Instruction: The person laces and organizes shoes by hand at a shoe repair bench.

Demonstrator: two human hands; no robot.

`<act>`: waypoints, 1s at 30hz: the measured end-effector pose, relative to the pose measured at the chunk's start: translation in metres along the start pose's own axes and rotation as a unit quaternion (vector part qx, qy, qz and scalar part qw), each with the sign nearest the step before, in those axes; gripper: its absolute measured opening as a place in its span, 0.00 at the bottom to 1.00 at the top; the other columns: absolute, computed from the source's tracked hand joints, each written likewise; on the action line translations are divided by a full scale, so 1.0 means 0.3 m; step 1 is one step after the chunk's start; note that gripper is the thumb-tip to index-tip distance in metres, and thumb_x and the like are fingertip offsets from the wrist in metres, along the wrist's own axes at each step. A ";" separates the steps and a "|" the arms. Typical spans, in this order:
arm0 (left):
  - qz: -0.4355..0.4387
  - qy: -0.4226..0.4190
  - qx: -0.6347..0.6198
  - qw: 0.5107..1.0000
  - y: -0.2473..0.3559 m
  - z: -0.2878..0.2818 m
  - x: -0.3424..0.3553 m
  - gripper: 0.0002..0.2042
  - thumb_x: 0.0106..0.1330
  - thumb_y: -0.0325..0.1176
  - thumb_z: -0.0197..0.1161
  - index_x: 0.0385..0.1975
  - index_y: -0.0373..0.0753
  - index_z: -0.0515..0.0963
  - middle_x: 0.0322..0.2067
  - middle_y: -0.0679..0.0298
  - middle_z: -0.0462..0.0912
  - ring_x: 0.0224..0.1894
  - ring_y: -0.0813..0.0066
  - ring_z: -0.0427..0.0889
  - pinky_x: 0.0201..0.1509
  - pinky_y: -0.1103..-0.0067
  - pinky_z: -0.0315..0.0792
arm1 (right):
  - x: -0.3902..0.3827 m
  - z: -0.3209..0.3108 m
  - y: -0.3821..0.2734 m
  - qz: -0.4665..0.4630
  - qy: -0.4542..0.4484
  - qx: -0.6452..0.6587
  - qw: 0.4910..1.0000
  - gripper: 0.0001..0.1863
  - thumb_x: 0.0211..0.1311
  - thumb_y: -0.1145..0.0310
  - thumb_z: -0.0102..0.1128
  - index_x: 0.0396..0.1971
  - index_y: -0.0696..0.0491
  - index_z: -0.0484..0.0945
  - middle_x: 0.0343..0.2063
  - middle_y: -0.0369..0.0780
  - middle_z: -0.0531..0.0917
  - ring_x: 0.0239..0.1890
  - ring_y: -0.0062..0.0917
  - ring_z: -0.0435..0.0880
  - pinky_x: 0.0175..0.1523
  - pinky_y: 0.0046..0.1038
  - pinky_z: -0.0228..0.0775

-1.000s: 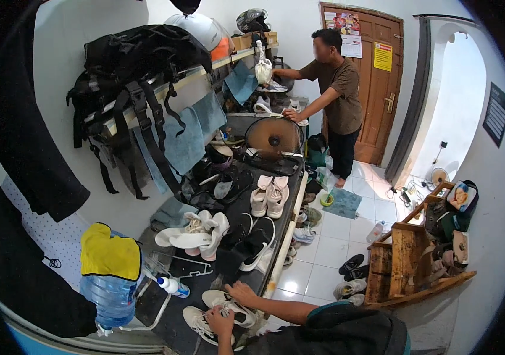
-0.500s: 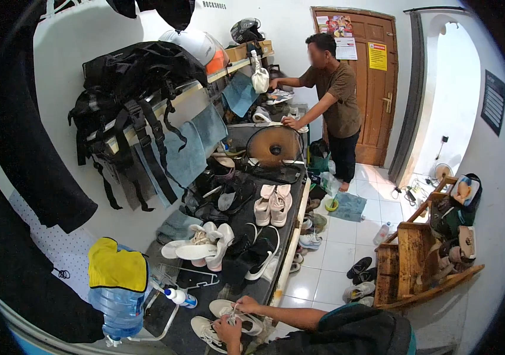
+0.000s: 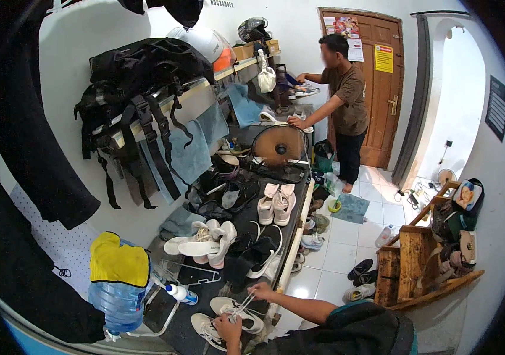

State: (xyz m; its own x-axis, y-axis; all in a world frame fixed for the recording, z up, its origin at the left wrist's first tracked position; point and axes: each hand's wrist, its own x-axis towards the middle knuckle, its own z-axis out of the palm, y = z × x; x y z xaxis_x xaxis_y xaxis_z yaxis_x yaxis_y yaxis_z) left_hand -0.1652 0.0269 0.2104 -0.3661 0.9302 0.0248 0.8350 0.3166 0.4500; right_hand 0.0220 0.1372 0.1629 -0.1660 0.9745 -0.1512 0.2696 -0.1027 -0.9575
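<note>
A pair of off-white sneakers lies on the dark worktop at the lower middle. My right hand is closed in a pinch on a pale shoelace, drawn taut up from the right sneaker. Down at that shoe's lacing, my left hand has its fingers closed on the laces. It partly covers the right shoe and the inner side of the left sneaker. A white bottle with a blue label lies close by, left of the shoes.
On the worktop stand black sneakers, pink sneakers, white shoes and a round fan. A water jug under a yellow cloth is at left. A person works at the far end. A wooden rack stands right.
My right hand has moved up and right, drawing the lace out from the shoe. My left hand stays at the lacing. The far person's arm has shifted; the view has turned slightly.
</note>
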 end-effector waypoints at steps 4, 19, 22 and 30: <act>0.024 0.022 -0.009 0.999 -0.020 0.004 -0.002 0.16 0.49 0.44 0.69 0.34 0.44 0.77 0.39 0.57 0.69 0.45 0.55 0.70 0.44 0.61 0.70 | -0.018 -0.002 -0.045 0.171 -0.162 0.236 0.943 0.27 0.65 0.44 0.51 0.19 0.54 0.77 0.13 0.31 0.67 0.22 0.19 0.77 0.27 0.29 0.72; 0.051 0.052 -0.056 0.996 -0.031 0.026 0.012 0.16 0.51 0.47 0.68 0.36 0.48 0.78 0.41 0.56 0.69 0.47 0.53 0.69 0.46 0.60 0.70 | -0.036 -0.107 -0.144 -0.178 0.039 -0.529 0.828 0.14 0.51 0.72 0.56 0.39 0.58 0.75 0.32 0.48 0.78 0.31 0.41 0.83 0.31 0.38 0.77; 0.057 0.037 -0.059 0.996 0.006 0.009 0.014 0.17 0.52 0.45 0.69 0.37 0.45 0.77 0.42 0.53 0.71 0.47 0.52 0.71 0.49 0.60 0.68 | 0.009 -0.165 -0.137 -0.117 0.009 -0.506 0.855 0.16 0.51 0.73 0.55 0.42 0.58 0.73 0.31 0.49 0.81 0.33 0.38 0.84 0.31 0.37 0.77; 0.137 0.017 -0.066 0.988 -0.033 -0.037 0.005 0.09 0.51 0.36 0.69 0.30 0.41 0.82 0.42 0.56 0.71 0.47 0.53 0.70 0.53 0.60 0.64 | 0.036 -0.076 -0.156 0.130 -0.200 0.141 0.961 0.27 0.62 0.41 0.52 0.32 0.53 0.82 0.27 0.38 0.84 0.29 0.20 0.82 0.35 0.21 0.72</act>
State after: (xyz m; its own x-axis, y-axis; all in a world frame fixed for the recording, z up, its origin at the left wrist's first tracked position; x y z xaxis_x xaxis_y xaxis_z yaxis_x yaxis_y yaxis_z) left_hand -0.1786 0.0231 0.2159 -0.1493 0.9704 0.1900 0.8443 0.0251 0.5353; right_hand 0.0292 0.1570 0.2117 -0.4950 0.7596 -0.4219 0.0920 -0.4370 -0.8948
